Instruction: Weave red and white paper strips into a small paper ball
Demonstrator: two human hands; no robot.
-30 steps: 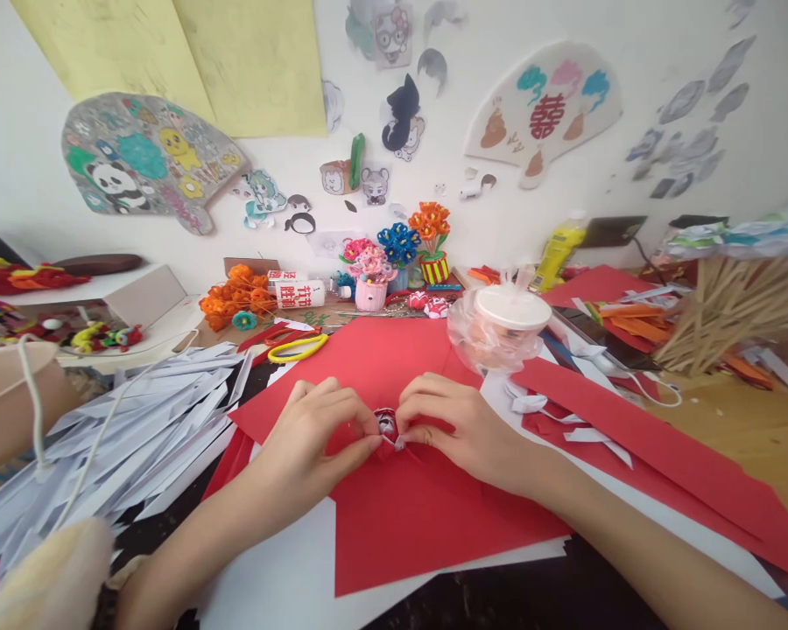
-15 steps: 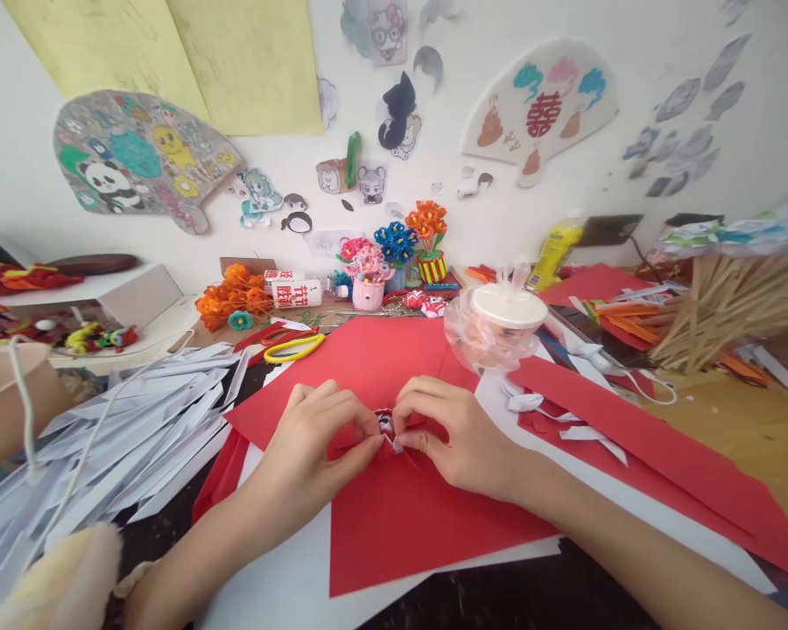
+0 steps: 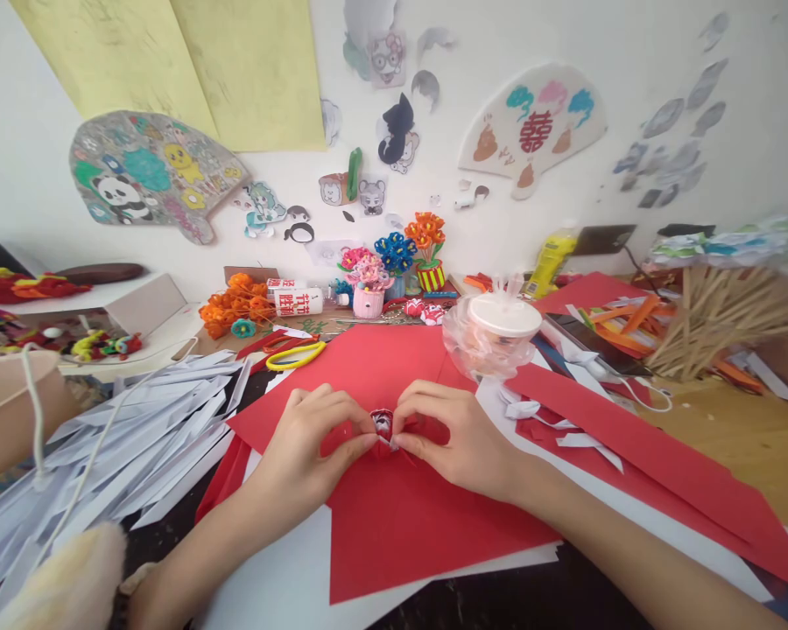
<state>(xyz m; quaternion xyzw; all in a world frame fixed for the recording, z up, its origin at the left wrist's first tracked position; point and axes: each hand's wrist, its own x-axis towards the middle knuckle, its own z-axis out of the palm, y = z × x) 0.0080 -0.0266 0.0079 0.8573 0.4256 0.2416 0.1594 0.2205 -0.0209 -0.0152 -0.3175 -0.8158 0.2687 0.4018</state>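
Observation:
Between my fingertips is a small red-and-white folded paper piece (image 3: 382,423), standing over a large red paper sheet (image 3: 426,534). Thumb and forefinger of my left hand (image 3: 315,436) pinch its left side. My right hand (image 3: 447,433) grips the right side with thumb and index finger. Both hands are closed, and fingers hide much of the piece. White sheets (image 3: 269,560) lie beneath the red paper. Behind my left hand are scissors with yellow handles (image 3: 295,356).
White paper strips (image 3: 137,446) pile up at left, near a beige container (image 3: 13,411). A lidded white cup (image 3: 505,315) in a plastic bag stands behind my right hand. Red strips (image 3: 630,455) lie at right. Flower pots (image 3: 368,304) line the wall beside a yellow bottle (image 3: 552,262).
The camera view has tilted slightly, so the background sits a little lower. Both hands keep their pinch on the paper piece, with only slight finger movement.

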